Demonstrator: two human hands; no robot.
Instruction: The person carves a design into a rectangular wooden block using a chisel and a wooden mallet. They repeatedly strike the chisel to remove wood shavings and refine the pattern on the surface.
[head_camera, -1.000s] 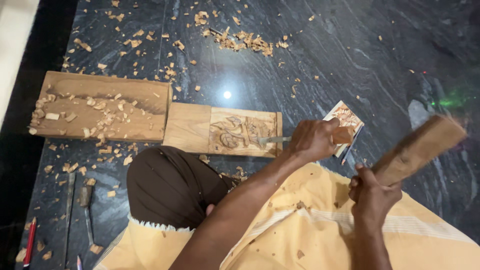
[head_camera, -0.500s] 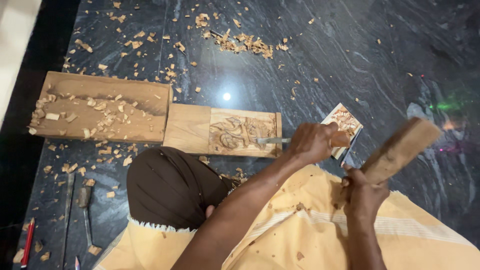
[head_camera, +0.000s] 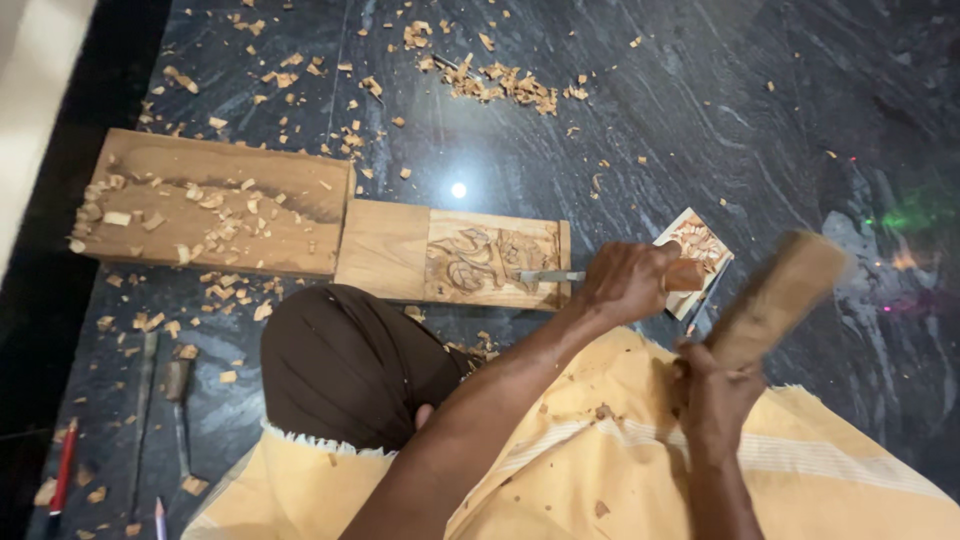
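My left hand (head_camera: 625, 283) grips a chisel (head_camera: 548, 276) by its wooden handle. The metal blade rests on the right part of a carved wooden panel (head_camera: 395, 250) lying on the dark stone floor. My right hand (head_camera: 712, 392) holds a wooden mallet (head_camera: 775, 298), raised and blurred, to the right of the chisel handle. A small carved or printed card (head_camera: 700, 243) lies just behind my left hand.
A larger wooden board (head_camera: 215, 200) strewn with chips abuts the panel's left end. Wood chips (head_camera: 500, 85) litter the floor. Spare chisels (head_camera: 180, 400) and a red pencil (head_camera: 63, 465) lie at the lower left. My knee (head_camera: 340, 365), in brown cloth, is near the panel.
The mallet and my right hand have moved left, closer to the chisel handle. My left hand and the chisel stay on the panel.
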